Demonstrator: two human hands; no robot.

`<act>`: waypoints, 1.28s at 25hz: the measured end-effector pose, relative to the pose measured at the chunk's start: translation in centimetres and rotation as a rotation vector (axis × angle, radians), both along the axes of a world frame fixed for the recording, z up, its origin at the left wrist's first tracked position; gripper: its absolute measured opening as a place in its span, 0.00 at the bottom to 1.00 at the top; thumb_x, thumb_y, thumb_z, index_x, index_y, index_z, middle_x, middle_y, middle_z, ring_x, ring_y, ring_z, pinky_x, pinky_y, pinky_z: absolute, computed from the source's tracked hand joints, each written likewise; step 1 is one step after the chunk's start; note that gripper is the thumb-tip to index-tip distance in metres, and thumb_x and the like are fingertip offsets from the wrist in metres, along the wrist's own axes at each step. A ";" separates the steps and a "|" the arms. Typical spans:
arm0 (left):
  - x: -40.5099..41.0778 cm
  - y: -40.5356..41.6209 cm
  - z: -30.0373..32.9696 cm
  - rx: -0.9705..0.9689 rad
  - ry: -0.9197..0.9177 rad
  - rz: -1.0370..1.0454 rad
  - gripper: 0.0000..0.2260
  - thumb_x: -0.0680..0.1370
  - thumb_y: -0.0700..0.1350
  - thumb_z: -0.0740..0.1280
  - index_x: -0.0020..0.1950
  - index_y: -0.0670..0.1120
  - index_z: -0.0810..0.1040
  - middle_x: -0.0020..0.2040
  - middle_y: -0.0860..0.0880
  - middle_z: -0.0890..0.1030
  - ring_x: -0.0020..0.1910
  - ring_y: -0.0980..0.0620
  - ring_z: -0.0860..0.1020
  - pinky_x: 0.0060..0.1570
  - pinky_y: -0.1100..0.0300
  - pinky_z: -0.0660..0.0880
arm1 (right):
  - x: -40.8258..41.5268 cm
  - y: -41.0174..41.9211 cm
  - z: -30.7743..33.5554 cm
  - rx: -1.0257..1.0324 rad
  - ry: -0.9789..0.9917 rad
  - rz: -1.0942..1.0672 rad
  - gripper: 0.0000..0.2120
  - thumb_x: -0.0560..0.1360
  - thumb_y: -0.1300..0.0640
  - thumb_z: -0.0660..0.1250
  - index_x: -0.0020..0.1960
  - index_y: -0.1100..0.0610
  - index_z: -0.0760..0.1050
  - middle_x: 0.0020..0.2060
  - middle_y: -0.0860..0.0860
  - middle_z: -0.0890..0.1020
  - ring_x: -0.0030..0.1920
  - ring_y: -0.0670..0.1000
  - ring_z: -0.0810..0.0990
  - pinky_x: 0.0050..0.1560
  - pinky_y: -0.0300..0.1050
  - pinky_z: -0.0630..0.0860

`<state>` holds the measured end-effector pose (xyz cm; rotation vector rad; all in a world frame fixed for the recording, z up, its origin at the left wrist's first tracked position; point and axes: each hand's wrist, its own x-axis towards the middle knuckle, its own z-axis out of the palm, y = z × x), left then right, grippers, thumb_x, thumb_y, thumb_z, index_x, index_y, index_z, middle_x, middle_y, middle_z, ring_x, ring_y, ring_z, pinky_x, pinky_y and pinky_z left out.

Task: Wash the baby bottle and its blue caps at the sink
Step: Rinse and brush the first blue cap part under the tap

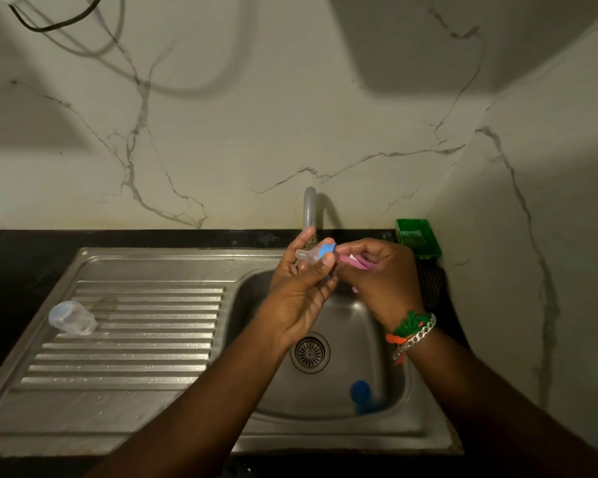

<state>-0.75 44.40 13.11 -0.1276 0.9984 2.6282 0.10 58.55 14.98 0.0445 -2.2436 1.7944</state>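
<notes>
Over the sink basin [387, 343], just under the tap [309, 210], the left hand [302, 281] pinches a blue collar ring [326, 250] with its clear teat [304, 254] between thumb and fingers. The right hand [377, 274] curls its fingers round a pink brush [358, 262] whose end meets the ring. A blue cap [359, 391] lies in the basin, and the clear bottle [72, 319] lies on its side on the ribbed drainboard [135, 357], well apart from both hands.

Dim marble-veined wall [256, 132] behind black countertop [32, 257], shadowed corner.
</notes>
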 end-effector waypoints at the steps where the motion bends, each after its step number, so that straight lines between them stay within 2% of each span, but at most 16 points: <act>1: 0.0 -0.2 -0.1 0.062 0.030 -0.028 0.26 0.73 0.33 0.68 0.71 0.47 0.74 0.62 0.44 0.83 0.57 0.48 0.82 0.62 0.54 0.76 | -0.2 0.0 -0.1 -0.030 -0.031 0.016 0.10 0.69 0.64 0.78 0.43 0.50 0.85 0.38 0.45 0.87 0.39 0.43 0.86 0.35 0.39 0.80; 4: 0.1 -0.3 -0.1 0.115 0.064 -0.095 0.22 0.74 0.40 0.71 0.68 0.48 0.75 0.69 0.46 0.79 0.61 0.49 0.80 0.60 0.56 0.78 | -0.2 -0.2 0.5 0.050 0.035 -0.003 0.08 0.69 0.63 0.77 0.43 0.50 0.85 0.40 0.46 0.87 0.42 0.46 0.86 0.42 0.43 0.82; 6: -0.1 0.2 0.2 0.083 -0.009 -0.088 0.20 0.74 0.49 0.73 0.65 0.49 0.77 0.65 0.44 0.79 0.59 0.48 0.77 0.55 0.56 0.76 | -0.3 0.0 0.6 0.363 0.227 -0.042 0.04 0.70 0.58 0.75 0.44 0.51 0.85 0.41 0.46 0.86 0.44 0.50 0.84 0.46 0.50 0.81; 7: -0.2 0.5 0.3 0.073 -0.051 -0.064 0.19 0.75 0.50 0.73 0.64 0.49 0.77 0.63 0.42 0.78 0.58 0.46 0.76 0.56 0.55 0.73 | -0.3 0.0 0.5 0.515 0.313 -0.061 0.04 0.70 0.57 0.74 0.45 0.51 0.85 0.42 0.46 0.85 0.44 0.51 0.82 0.45 0.52 0.79; 8: -0.4 0.7 0.3 0.063 -0.073 -0.038 0.19 0.75 0.49 0.71 0.64 0.48 0.78 0.61 0.41 0.78 0.56 0.46 0.76 0.57 0.54 0.72 | -0.3 -0.1 0.3 0.548 0.340 -0.078 0.04 0.70 0.57 0.74 0.45 0.51 0.85 0.41 0.46 0.85 0.43 0.50 0.82 0.44 0.52 0.79; 10: -0.6 0.6 0.2 0.044 -0.057 -0.009 0.22 0.75 0.45 0.68 0.70 0.46 0.76 0.60 0.41 0.80 0.54 0.48 0.79 0.62 0.55 0.74 | -0.2 -0.5 0.5 0.280 0.195 -0.091 0.06 0.68 0.59 0.77 0.43 0.50 0.85 0.39 0.44 0.86 0.42 0.47 0.85 0.44 0.50 0.83; 12: -0.3 0.1 0.2 0.054 0.015 -0.043 0.25 0.77 0.41 0.66 0.75 0.44 0.71 0.65 0.42 0.80 0.58 0.48 0.81 0.65 0.55 0.74 | -0.5 -0.3 0.7 0.016 0.061 -0.059 0.10 0.67 0.61 0.79 0.41 0.47 0.85 0.38 0.44 0.87 0.41 0.44 0.86 0.44 0.46 0.83; 13: -0.2 -0.1 0.3 0.062 0.056 -0.072 0.24 0.79 0.39 0.64 0.77 0.43 0.70 0.68 0.43 0.79 0.61 0.48 0.81 0.66 0.54 0.72 | -0.5 -0.1 0.7 0.007 0.049 -0.059 0.10 0.66 0.61 0.80 0.41 0.47 0.85 0.38 0.44 0.87 0.41 0.44 0.87 0.44 0.46 0.83; 15: 0.0 -0.2 0.6 0.083 0.067 -0.091 0.21 0.81 0.41 0.65 0.75 0.45 0.72 0.71 0.44 0.78 0.64 0.48 0.79 0.69 0.51 0.70 | -0.6 0.1 1.0 0.104 0.092 -0.070 0.07 0.67 0.59 0.79 0.41 0.48 0.85 0.38 0.45 0.87 0.41 0.47 0.86 0.44 0.49 0.83; 18: -0.2 0.8 1.3 0.029 -0.032 -0.016 0.21 0.76 0.46 0.71 0.68 0.47 0.78 0.64 0.41 0.78 0.58 0.46 0.78 0.65 0.50 0.72 | -0.4 -0.1 0.8 0.446 0.273 -0.083 0.03 0.69 0.56 0.75 0.42 0.50 0.84 0.39 0.44 0.84 0.41 0.50 0.82 0.42 0.53 0.80; 20: -0.3 1.1 1.3 -0.014 -0.017 0.002 0.24 0.74 0.44 0.70 0.70 0.47 0.76 0.63 0.41 0.78 0.60 0.45 0.76 0.66 0.50 0.71 | -0.3 -0.5 0.8 0.314 0.221 -0.102 0.04 0.68 0.57 0.77 0.43 0.51 0.84 0.39 0.44 0.85 0.41 0.48 0.84 0.42 0.53 0.82; 23: 0.0 0.7 1.2 0.014 0.055 -0.076 0.26 0.79 0.42 0.64 0.78 0.43 0.68 0.72 0.44 0.77 0.65 0.46 0.75 0.72 0.49 0.67 | -0.4 -0.1 0.7 0.097 0.108 -0.094 0.08 0.67 0.59 0.79 0.43 0.50 0.85 0.38 0.44 0.87 0.40 0.45 0.86 0.43 0.50 0.84; 24: 0.1 0.5 1.2 0.024 0.058 -0.103 0.25 0.80 0.42 0.62 0.78 0.43 0.68 0.73 0.44 0.76 0.66 0.46 0.75 0.72 0.49 0.66 | -0.3 0.1 0.6 0.105 0.106 -0.087 0.08 0.67 0.58 0.79 0.43 0.49 0.84 0.38 0.44 0.86 0.40 0.44 0.86 0.42 0.49 0.84; 26: 0.2 0.6 1.3 0.046 -0.003 -0.115 0.22 0.80 0.46 0.65 0.74 0.46 0.74 0.66 0.44 0.80 0.60 0.47 0.76 0.68 0.51 0.69 | -0.3 0.2 0.9 0.164 0.139 -0.066 0.06 0.68 0.56 0.77 0.43 0.47 0.84 0.38 0.44 0.86 0.40 0.45 0.85 0.42 0.50 0.83; 29: 0.1 1.1 1.2 -0.056 -0.084 -0.055 0.24 0.74 0.51 0.70 0.70 0.47 0.78 0.57 0.44 0.81 0.54 0.49 0.76 0.58 0.55 0.73 | -0.3 0.4 0.8 0.440 0.244 -0.004 0.04 0.70 0.52 0.72 0.45 0.48 0.84 0.39 0.43 0.85 0.40 0.44 0.83 0.41 0.50 0.81; 32: 0.7 1.1 0.5 0.009 -0.069 -0.047 0.24 0.74 0.43 0.69 0.70 0.47 0.76 0.56 0.45 0.82 0.51 0.52 0.79 0.51 0.61 0.78 | -0.1 0.4 0.6 0.330 0.154 -0.023 0.03 0.69 0.51 0.73 0.43 0.47 0.84 0.38 0.43 0.86 0.40 0.44 0.84 0.42 0.51 0.82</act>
